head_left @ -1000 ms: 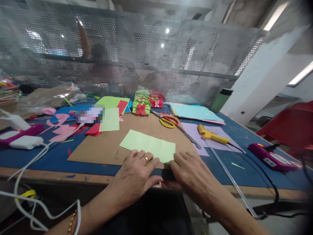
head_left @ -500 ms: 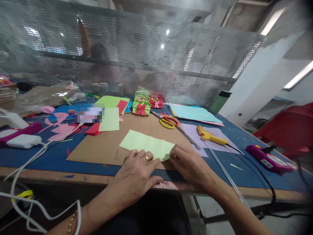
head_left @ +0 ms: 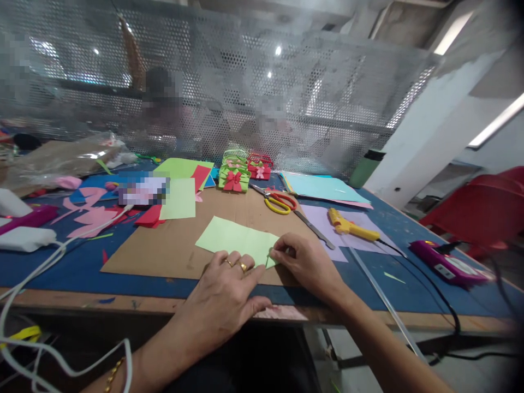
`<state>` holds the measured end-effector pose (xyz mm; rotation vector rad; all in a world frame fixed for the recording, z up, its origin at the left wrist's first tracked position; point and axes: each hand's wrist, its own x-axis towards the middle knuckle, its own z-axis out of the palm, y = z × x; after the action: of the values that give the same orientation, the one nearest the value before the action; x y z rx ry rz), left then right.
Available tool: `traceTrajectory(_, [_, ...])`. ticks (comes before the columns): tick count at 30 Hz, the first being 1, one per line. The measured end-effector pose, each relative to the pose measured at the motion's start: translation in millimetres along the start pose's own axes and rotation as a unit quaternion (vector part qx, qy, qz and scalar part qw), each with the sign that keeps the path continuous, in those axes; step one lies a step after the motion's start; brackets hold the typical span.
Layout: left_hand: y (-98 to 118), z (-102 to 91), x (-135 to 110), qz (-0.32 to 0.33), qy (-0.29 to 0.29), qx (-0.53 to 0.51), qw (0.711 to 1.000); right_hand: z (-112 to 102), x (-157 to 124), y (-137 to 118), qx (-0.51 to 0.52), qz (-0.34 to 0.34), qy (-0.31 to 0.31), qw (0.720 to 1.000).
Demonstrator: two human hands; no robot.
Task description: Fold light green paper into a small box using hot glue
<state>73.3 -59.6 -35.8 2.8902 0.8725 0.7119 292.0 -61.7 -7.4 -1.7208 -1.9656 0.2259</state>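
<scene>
A light green paper sheet [head_left: 234, 239] lies on a brown cardboard [head_left: 176, 248] on the blue table. My left hand [head_left: 223, 297] lies flat with fingers stretched out, pressing the sheet's near edge. My right hand [head_left: 305, 263] pinches the sheet's right end between thumb and fingers and folds it over to the left.
Yellow-handled scissors [head_left: 280, 203], a yellow glue gun [head_left: 352, 226] on lilac paper, and a magenta device [head_left: 444, 262] lie to the right. Small green and red paper baskets [head_left: 237, 173], coloured sheets and pink cutouts [head_left: 92, 213] sit behind. White cables [head_left: 53, 256] run on the left. People sit beyond a mesh screen.
My right hand rose from flat at the table edge, took the sheet's right end and moved it leftward, folding it. The left hand stayed in place.
</scene>
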Motion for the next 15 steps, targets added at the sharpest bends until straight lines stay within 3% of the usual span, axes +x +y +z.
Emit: traceTrajectory(15, [1.2,1.9,-1.1,0.000,0.008,0.003,1.000,-1.9,1.1,-11.3,-0.044,0.061,-0.002,0.997])
